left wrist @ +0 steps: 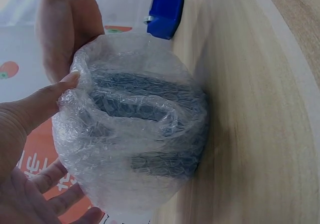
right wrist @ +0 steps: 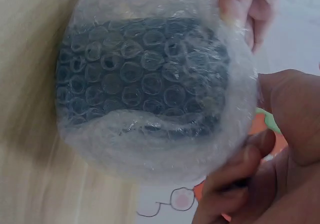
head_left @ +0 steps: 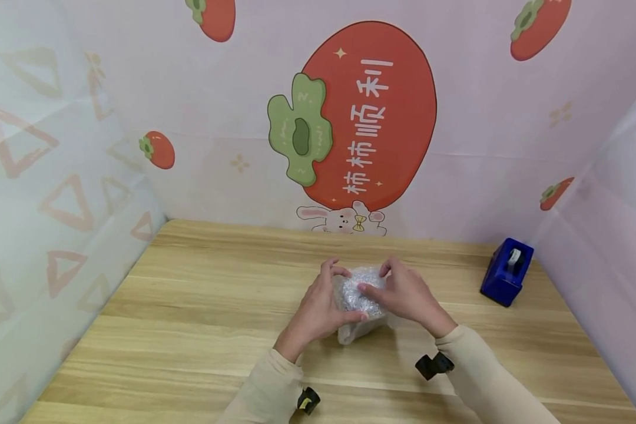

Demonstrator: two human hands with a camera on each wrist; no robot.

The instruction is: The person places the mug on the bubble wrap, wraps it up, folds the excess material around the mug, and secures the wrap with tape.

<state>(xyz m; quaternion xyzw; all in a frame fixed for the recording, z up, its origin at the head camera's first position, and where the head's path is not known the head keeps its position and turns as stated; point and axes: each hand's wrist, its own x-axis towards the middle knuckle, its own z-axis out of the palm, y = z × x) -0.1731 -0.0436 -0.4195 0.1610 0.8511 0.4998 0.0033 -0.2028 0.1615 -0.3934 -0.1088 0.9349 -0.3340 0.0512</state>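
A bubble-wrapped package [head_left: 361,301] stands on the table between both hands. Through the clear wrap a dark, bluish thing shows, its kind hidden; layers of bubble wrap [left wrist: 135,124] bulge around it and fold over at the side. My left hand [head_left: 318,303] holds the package from the left, thumb at the near top edge and fingers spread along the far side. From the right, my right hand [head_left: 410,296] grips the top of the wrap, with its thumb on the upper face and its fingers bent at the far right edge.
A blue tape dispenser [head_left: 506,274] stands at the back right of the wooden table [head_left: 217,306]. Printed cloth walls [head_left: 233,188] rise at the back and both sides. Each wrist carries a small black camera.
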